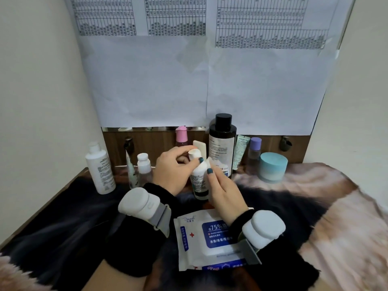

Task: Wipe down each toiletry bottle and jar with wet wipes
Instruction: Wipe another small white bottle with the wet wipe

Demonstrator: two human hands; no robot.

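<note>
Two hands meet mid-frame: left hand (172,169) grips the small white bottle (198,175) near its cap, right hand (222,185) pinches what I take for a wipe (209,161) against it. I'd worry that a slip topples it into the dark bottle (222,143) behind. Soft fur throw (304,206) covers the desk; taped sheets (199,80) fill the upper frame; wipes pack (207,238) lies lower centre.

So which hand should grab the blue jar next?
Probably the right hand. The blue jar sits on the right side, nearer that hand. The left hand grips the small white bottle near its cap and would have to reach across. The right one would need to put down its wipe first.
</note>
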